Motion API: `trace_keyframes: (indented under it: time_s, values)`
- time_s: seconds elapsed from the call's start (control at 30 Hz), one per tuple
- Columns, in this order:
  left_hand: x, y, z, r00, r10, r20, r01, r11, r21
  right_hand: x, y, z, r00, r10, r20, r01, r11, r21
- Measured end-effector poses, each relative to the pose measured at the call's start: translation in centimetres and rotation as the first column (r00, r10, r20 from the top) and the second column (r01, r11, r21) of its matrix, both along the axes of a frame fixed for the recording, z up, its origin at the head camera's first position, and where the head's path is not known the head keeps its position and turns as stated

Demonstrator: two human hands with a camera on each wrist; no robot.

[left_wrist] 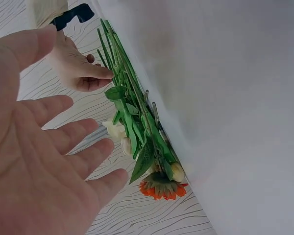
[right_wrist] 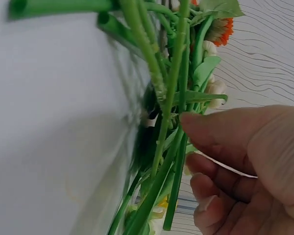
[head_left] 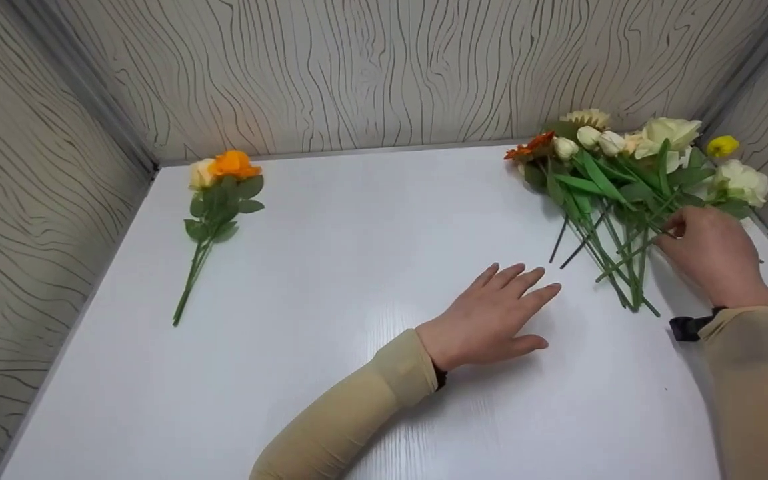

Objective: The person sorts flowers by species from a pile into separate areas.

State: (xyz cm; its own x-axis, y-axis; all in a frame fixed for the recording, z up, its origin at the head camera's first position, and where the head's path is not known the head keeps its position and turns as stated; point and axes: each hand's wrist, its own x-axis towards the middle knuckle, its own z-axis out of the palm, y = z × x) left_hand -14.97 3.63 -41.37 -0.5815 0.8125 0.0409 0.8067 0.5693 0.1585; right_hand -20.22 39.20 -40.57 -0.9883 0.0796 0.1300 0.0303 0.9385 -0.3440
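Flowers with green stems lie in a pile at the table's back right, their cream, white, yellow and orange heads toward the wall. My right hand is at the pile's right side, fingers bent. In the right wrist view, its thumb meets a green stem; whether the fingers pinch it is unclear. My left hand is over the table, left of the stem ends, fingers spread and holding nothing. In the left wrist view, an orange flower shows beyond its fingertips.
Two flowers, an orange bloom and a paler cream one, lie together at the table's left. The white table is bounded by wood-patterned panels at the back and sides.
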Motion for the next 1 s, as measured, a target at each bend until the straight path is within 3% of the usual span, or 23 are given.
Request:
trace_keyframes:
  time_s: [0.27,0.47,0.8,0.9,1.0]
  values:
    - [-0.4,-0.3,0.1,0.999,-0.005,0.035,0.005,1.000,0.012,0.0,-0.1,-0.4,1.000,-0.028,-0.004,0.028,0.998,0.048]
    - [-0.7,-0.5,0.3,0.998,-0.002,0.058,0.000,0.999,0.035,0.3,-0.1,-0.1,0.999,-0.033,0.009,0.033,0.999,0.022]
    - [-1.3,-0.9,0.3,0.998,0.023,0.065,-0.030,0.993,0.115,0.8,-0.5,2.0,0.996,-0.077,-0.044,0.076,0.997,-0.028]
    - [-1.7,-1.1,0.4,0.995,0.054,0.083,-0.069,0.979,0.192,1.0,-1.2,2.6,0.994,-0.077,-0.080,0.074,0.996,-0.043]
    - [-2.2,-1.5,0.7,0.982,0.104,0.158,-0.149,0.939,0.309,1.1,-2.5,3.1,0.994,-0.061,-0.089,0.054,0.995,-0.082]
